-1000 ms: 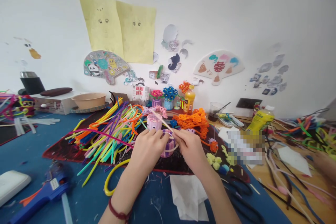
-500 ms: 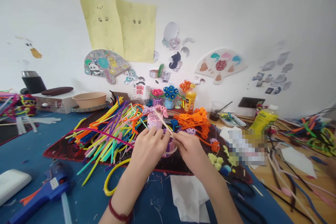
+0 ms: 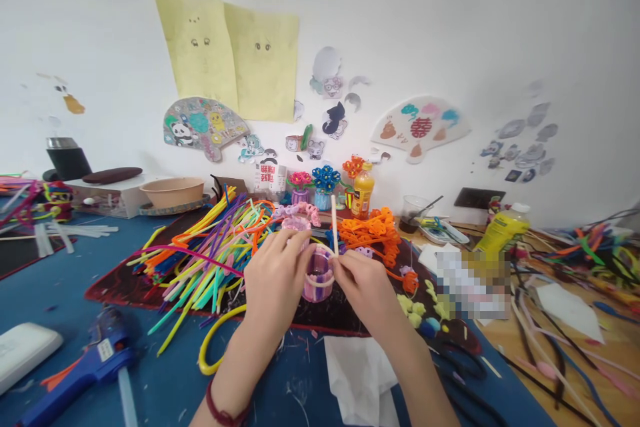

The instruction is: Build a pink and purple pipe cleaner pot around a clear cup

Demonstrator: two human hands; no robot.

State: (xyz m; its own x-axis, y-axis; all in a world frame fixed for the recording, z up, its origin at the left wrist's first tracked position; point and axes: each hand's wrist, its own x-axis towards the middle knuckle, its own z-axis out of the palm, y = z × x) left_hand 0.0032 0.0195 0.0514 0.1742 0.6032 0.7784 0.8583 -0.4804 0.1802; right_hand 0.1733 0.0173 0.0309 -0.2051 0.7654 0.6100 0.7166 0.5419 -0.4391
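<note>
Between my hands is a small cup [image 3: 316, 289] wrapped in pink and purple pipe cleaners, its open mouth tipped toward me. A cream pipe cleaner [image 3: 335, 223] runs around its rim, and one end sticks straight up on the right. My left hand [image 3: 277, 275] is closed on the left side of the cup's rim, its fingertips partly hidden. My right hand [image 3: 364, 285] pinches the cream pipe cleaner at the right of the rim. Just behind my left hand stands another pink cup [image 3: 295, 222], partly covered by the fingers.
Loose coloured pipe cleaners [image 3: 220, 253] are heaped on the left, orange pipe-cleaner pieces [image 3: 373, 233] on the right. A blue glue gun [image 3: 95, 360] lies at the front left. A white tissue [image 3: 357, 373] lies in front. Bottles and pipe-cleaner flowers [image 3: 325, 178] line the wall.
The cream pipe cleaner has swung from slanting up-left across the cup to upright at its right. My left hand has shifted slightly left, and the cup's mouth now shows.
</note>
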